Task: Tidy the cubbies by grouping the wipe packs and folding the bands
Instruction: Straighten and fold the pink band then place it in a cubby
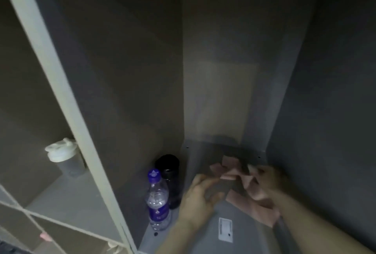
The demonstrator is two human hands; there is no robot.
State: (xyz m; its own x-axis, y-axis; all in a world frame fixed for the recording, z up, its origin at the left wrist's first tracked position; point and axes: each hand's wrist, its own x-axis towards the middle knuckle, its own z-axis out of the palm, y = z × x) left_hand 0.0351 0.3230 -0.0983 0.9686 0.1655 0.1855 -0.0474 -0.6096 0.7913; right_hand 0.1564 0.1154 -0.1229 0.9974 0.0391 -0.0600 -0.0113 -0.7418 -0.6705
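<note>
Grip status: the right hand (266, 180) has its fingers curled round one part of the pink band (252, 207), which lies crumpled on the cubby floor (203, 233); motion blur prevents a finer reading of the hold. The left hand (200, 196) hangs just left of the band with fingers loosely spread and nothing in them.

Near the front edge of the floor sits a small white label (225, 230). At the left wall stand a clear water bottle (158, 198) with a purple cap and, just behind it, a dark bottle (169, 174). Farther left, in the neighbouring cubby, stands a white-lidded shaker (63, 156). No wipe packs are visible.

Hazard assessment: the band appears tangled, so folding is judged barely begun. A loose end pulled sideways could sweep into the nearby bottles and topple them. Poor light and a one-handed hold could yield an uneven fold.
</note>
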